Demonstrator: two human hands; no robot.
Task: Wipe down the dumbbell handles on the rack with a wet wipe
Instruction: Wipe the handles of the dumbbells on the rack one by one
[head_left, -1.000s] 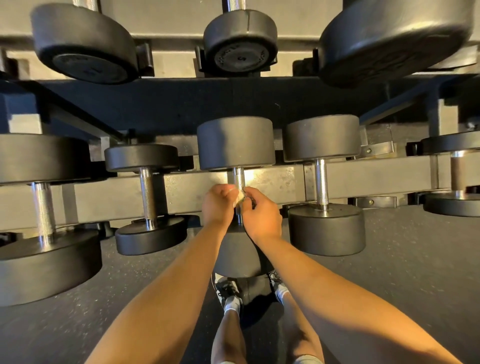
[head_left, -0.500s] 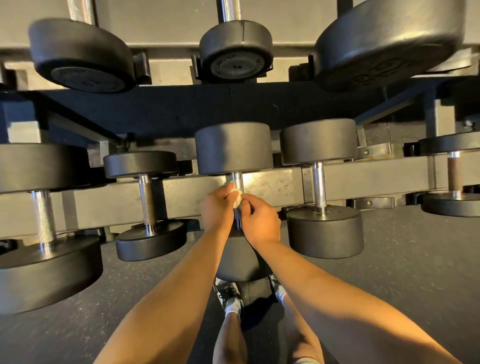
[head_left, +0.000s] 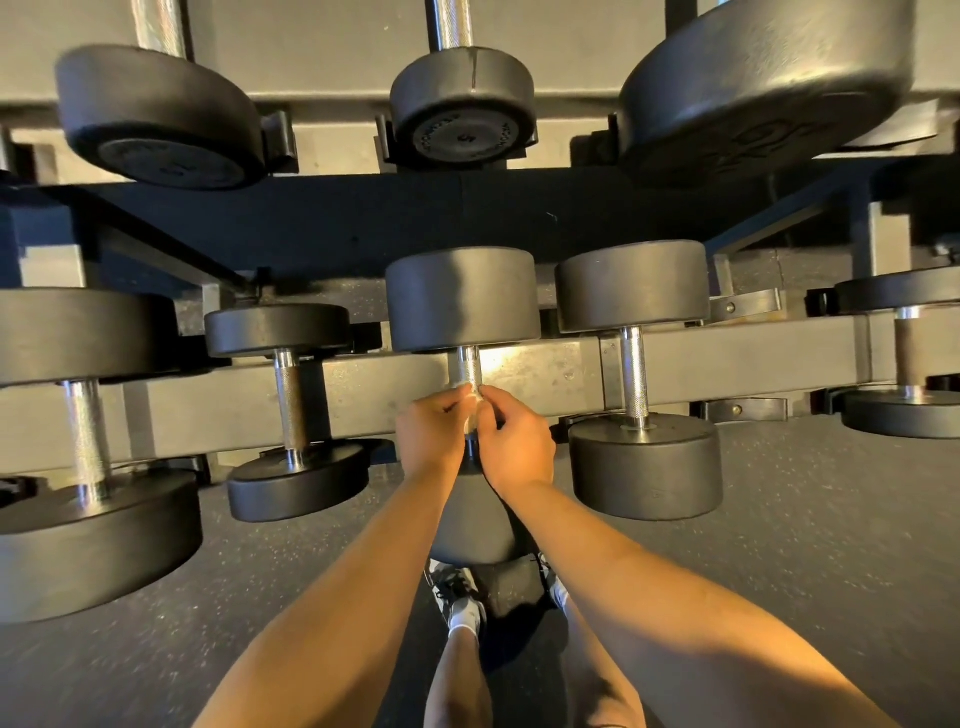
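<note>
A black dumbbell (head_left: 462, 299) lies on the lower rail of the rack (head_left: 540, 371), its chrome handle (head_left: 467, 366) pointing toward me. My left hand (head_left: 431, 434) and my right hand (head_left: 519, 441) meet on the near half of that handle. Between their fingertips shows a small white wet wipe (head_left: 472, 410), wrapped against the handle. Both hands pinch the wipe around the bar. The near head of this dumbbell is mostly hidden under my wrists.
Neighbouring dumbbells sit close on both sides: a slim one (head_left: 291, 410) at left, a thick one (head_left: 636, 374) at right, larger ones at the far edges. An upper shelf holds more dumbbells (head_left: 462, 104) overhead. Dark rubber floor (head_left: 779, 545) and my shoes (head_left: 460, 597) lie below.
Both hands with the wipe have stayed on the middle dumbbell's handle, shifting slightly along it. The view has tilted a little, so the rack sits lower in frame.
</note>
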